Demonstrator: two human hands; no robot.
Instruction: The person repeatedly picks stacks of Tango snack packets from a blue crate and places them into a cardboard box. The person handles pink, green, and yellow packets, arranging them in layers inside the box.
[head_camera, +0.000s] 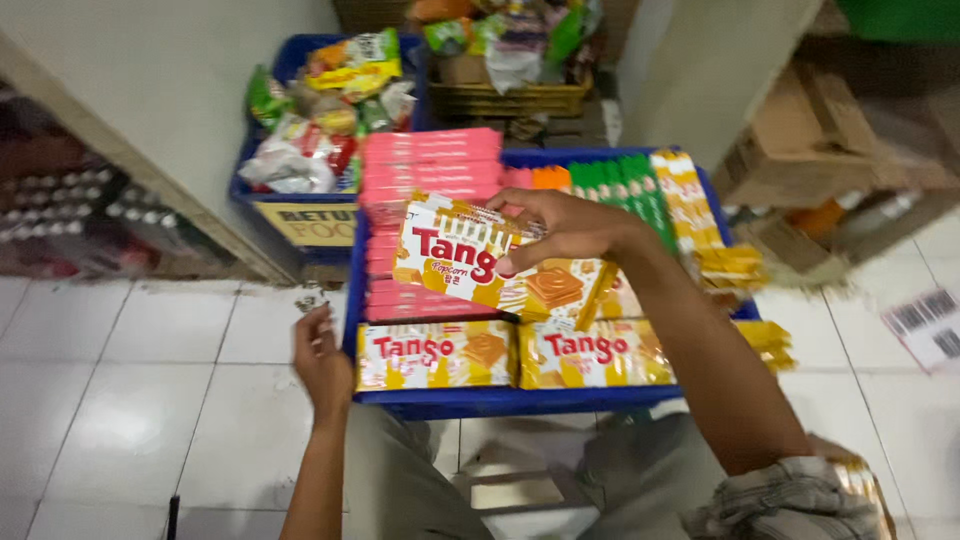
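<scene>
Right hand (570, 228) at centre of view, fingers curled over a yellow-and-white wafer box (460, 250), lifted and tilted above a blue crate (500, 402). Left hand (320, 360) at 8 o'clock from that box, against the crate's left edge, fingers loosely bent, holding nothing discernible. Inside the crate: two matching wafer boxes (515, 355) side by side along the near wall, pink packs (430, 165) stacked at 11 o'clock, green packs (625, 190) and yellow packs (690, 200) at 1 o'clock. Second blue crate (290, 215) of mixed snack bags (320, 110) at 10 o'clock. White tiled floor (130, 400) below; cardboard boxes (820, 150) at 2 o'clock.
</scene>
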